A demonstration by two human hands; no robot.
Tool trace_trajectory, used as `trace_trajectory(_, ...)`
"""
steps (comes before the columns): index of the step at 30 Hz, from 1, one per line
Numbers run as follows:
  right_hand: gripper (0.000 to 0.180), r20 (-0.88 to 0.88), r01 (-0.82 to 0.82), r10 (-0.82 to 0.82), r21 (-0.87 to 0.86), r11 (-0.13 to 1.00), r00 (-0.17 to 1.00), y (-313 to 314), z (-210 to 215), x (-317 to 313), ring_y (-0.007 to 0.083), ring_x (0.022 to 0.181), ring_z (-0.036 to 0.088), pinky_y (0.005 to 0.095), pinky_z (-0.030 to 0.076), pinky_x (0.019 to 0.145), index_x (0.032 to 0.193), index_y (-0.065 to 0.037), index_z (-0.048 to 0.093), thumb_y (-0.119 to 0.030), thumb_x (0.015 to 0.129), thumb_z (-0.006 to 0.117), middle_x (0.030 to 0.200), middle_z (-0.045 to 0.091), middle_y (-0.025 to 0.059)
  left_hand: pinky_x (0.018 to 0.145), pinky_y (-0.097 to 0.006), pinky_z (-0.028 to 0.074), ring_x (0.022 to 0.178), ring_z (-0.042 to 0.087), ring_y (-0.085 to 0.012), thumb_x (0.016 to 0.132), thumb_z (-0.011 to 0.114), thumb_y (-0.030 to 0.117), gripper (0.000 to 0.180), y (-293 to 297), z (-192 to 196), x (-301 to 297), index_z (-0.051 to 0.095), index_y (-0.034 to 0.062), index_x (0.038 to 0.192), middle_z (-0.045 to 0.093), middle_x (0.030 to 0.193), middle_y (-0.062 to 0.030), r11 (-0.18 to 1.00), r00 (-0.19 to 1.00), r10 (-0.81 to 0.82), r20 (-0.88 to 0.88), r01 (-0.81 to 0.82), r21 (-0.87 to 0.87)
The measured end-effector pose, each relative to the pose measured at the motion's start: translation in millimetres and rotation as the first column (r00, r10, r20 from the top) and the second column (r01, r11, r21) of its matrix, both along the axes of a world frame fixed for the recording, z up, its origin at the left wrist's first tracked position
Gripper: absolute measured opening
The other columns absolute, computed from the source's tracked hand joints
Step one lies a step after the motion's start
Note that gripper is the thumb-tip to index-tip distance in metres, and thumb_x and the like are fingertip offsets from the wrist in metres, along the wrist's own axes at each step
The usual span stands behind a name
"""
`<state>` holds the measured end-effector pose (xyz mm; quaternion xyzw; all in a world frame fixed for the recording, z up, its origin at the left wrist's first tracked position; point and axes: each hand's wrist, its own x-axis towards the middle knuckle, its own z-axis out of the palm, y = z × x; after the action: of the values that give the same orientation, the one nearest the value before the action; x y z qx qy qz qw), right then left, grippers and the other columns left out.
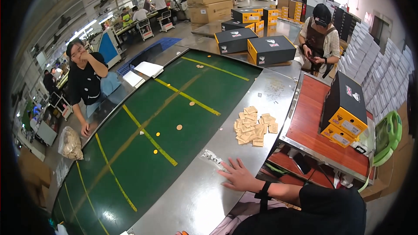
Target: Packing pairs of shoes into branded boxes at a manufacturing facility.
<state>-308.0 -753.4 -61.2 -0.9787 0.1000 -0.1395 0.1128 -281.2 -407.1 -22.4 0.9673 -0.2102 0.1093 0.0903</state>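
Note:
My right hand [240, 177] reaches in from the right with its fingers spread over the bare metal edge of the table. Its fingertips are beside a small crumpled clear plastic bag [212, 157]; I cannot tell whether they touch it. Beyond that hand lies a loose heap of small flat tan packets [250, 126]. Of my left hand [179, 233] only a sliver shows at the lower edge, and its fingers are hidden.
A green conveyor belt [143, 165] with yellow lines carries a few small round pieces. Black and orange shoe boxes [271, 50] stand at the far end, and more boxes [344, 104] on a red-topped side table [305, 117]. One person [89, 76] stands across; another [320, 39] sits far right.

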Motion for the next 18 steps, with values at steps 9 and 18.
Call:
trace_trajectory(9, 0.053, 0.011, -0.003, 0.003, -0.007, 1.0, 1.0, -0.9, 3.0, 0.3, 0.0466, 0.134, 0.036, 0.0638, 0.026, 0.11, 0.136, -0.018, 0.054, -0.05, 0.094, 0.054, 0.146, 0.043, 0.0187, 0.108, -0.047, 0.039, 0.121, 0.056, -0.0383, 0.095, 0.048, 0.022, 0.038, 2.2, -9.0, -1.0, 0.067, -0.0029, 0.117, 0.065, 0.122, -0.0219, 1.0, 0.999, 0.007, 0.039, -0.007, -0.002)
trace_trajectory(18, 0.053, 0.016, -0.002, 0.003, -0.021, 1.0, 1.0, 0.0, 0.9, 0.8, 0.0461, 0.135, 0.036, 0.0636, 0.026, 0.11, 0.135, -0.017, 0.056, -0.051, 0.094, 0.054, 0.146, 0.043, 0.0186, 0.108, -0.047, 0.04, 0.12, 0.057, -0.0381, 0.095, 0.049, 0.02, 0.036, 1.4, -5.5, -1.4, 0.067, -0.0032, 0.116, 0.065, 0.122, -0.0215, 1.0, 0.998, -0.002, 0.065, 0.004, -0.028)
